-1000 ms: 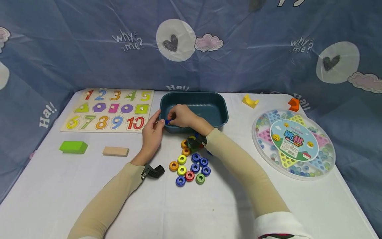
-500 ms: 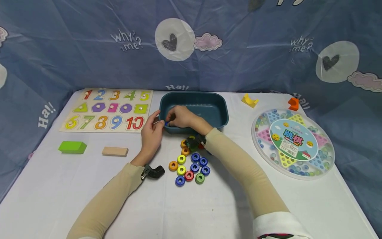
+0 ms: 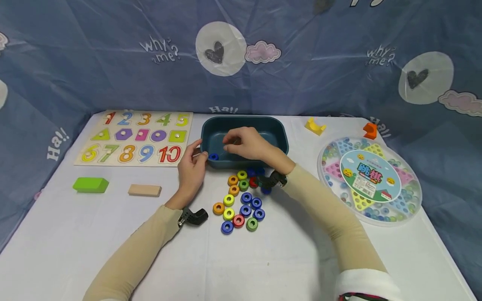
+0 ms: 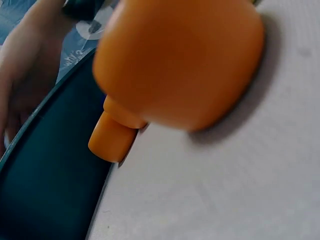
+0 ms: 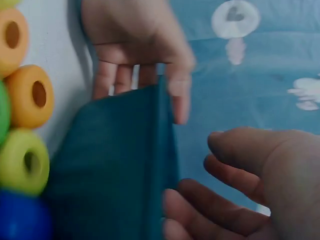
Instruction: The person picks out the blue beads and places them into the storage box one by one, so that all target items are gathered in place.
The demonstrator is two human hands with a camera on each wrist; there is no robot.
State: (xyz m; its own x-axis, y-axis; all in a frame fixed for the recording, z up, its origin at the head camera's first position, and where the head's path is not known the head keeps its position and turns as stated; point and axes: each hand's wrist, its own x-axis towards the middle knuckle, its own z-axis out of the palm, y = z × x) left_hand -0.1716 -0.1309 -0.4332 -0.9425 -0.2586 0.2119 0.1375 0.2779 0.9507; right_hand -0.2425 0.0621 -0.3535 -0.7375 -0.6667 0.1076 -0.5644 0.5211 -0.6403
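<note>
A dark teal plastic box (image 3: 276,125) stands at the back of the table. My left hand (image 3: 192,167) grips its left end; in the right wrist view the thumb of that left hand (image 5: 137,35) hooks over the rim while the fingers lie along the outside. One blue ring (image 3: 213,156) sits inside the box at the front left corner. Above the middle of the box is my right hand (image 3: 248,144), its fingers loosely bent with nothing between them. Several colored rings lie in front of the box, among them a red ring (image 3: 239,221) and a green ring (image 3: 252,224).
Left of the box lies a number puzzle board (image 3: 133,140), with a green block (image 3: 91,185) and a wooden block (image 3: 144,190) before it. To the right are a round marble game case (image 3: 370,179), a yellow piece (image 3: 314,126) and an orange piece (image 3: 370,131).
My right hand has let go of the blue ring in the box's corner and moved right, its fingers parting. My left hand keeps its grip on the box.
</note>
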